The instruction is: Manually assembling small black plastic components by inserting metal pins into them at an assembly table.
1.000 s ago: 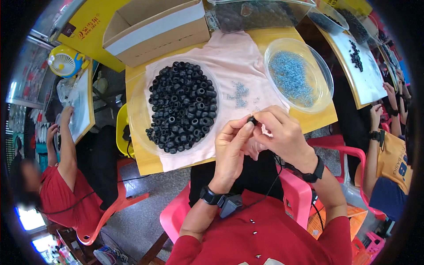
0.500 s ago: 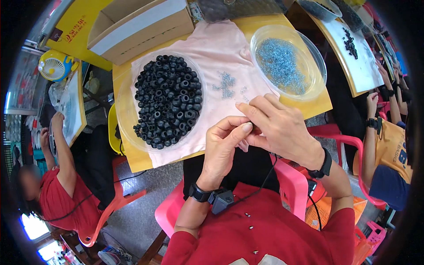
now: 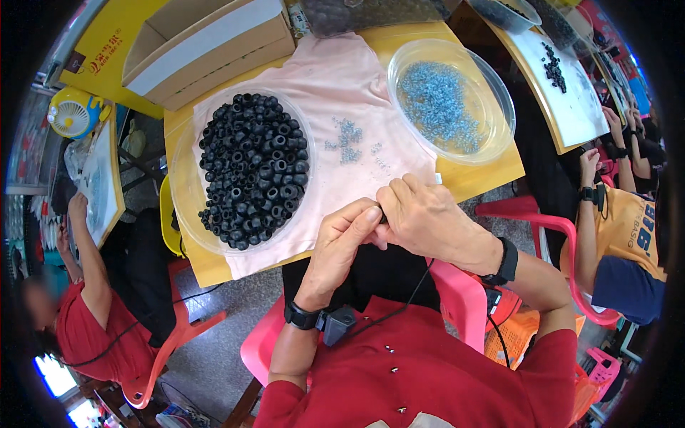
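Observation:
My left hand (image 3: 341, 239) and my right hand (image 3: 432, 222) meet at the table's near edge. Between their fingertips a bit of a small black hollow part (image 3: 383, 218) shows; most of it is covered. The left thumb and fingers pinch it, and the right fingers are curled against it. To the left a clear round tray (image 3: 184, 207) carries a heap of black hollow parts (image 3: 253, 167). Beyond my hands, tiny clear bluish pieces (image 3: 348, 139) lie loose on a pale pink cloth (image 3: 342, 78). Many more fill part of a clear round tub (image 3: 492, 135) at the right.
An open cardboard box (image 3: 214, 57) stands at the table's far left, beside a yellow carton (image 3: 100, 57). A small yellow fan (image 3: 71, 114) is on a neighbouring table, where a person in red (image 3: 100, 321) sits. More people work at the right, by a white-topped table (image 3: 571, 114).
My right fingers have curled in more tightly over the small black part, and the right hand has turned. The whole view has shifted a little.

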Motion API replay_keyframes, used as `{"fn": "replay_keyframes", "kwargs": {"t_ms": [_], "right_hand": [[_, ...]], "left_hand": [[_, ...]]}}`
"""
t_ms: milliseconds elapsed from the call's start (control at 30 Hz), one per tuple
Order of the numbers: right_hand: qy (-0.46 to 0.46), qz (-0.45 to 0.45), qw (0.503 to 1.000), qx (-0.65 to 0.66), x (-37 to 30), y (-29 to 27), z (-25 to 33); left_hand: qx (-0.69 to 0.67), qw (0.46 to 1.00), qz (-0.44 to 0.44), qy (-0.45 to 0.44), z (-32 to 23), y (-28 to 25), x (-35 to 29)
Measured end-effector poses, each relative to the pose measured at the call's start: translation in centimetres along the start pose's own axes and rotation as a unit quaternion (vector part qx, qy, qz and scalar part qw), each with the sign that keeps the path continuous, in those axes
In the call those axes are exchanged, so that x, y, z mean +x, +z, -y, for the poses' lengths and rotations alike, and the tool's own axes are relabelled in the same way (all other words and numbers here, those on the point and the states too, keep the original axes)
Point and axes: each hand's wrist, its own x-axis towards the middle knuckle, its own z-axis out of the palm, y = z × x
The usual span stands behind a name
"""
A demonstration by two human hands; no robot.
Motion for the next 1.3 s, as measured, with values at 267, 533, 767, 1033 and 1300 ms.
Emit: {"fn": "replay_keyframes", "kwargs": {"t_ms": [267, 533, 767, 1033, 1300], "right_hand": [[0.031, -0.012, 0.999, 0.029, 0.5, 0.5, 0.4], [0.153, -0.066, 0.985, 0.045, 7.2, -7.6, -4.5], [0.185, -0.208, 0.955, -0.103, 16.3, -10.7, -16.9], [0.124, 0.033, 0.988, 0.086, 10.3, -4.1, -5.7], [0.089, 0.019, 0.994, 0.059, 9.3, 2.1, -3.1]], "left_hand": [[-0.049, 0.999, -0.007, 0.012, 0.4, -0.5, -0.2], [-0.031, 0.999, 0.038, 0.023, 0.5, -1.2, 0.0], [-0.015, 0.997, 0.080, -0.017, 0.2, -1.5, 0.5], [-0.034, 0.994, 0.099, -0.010, 0.1, -1.8, 0.3], [-0.051, 0.996, 0.079, 0.000, -0.1, -1.5, 0.1]]}}
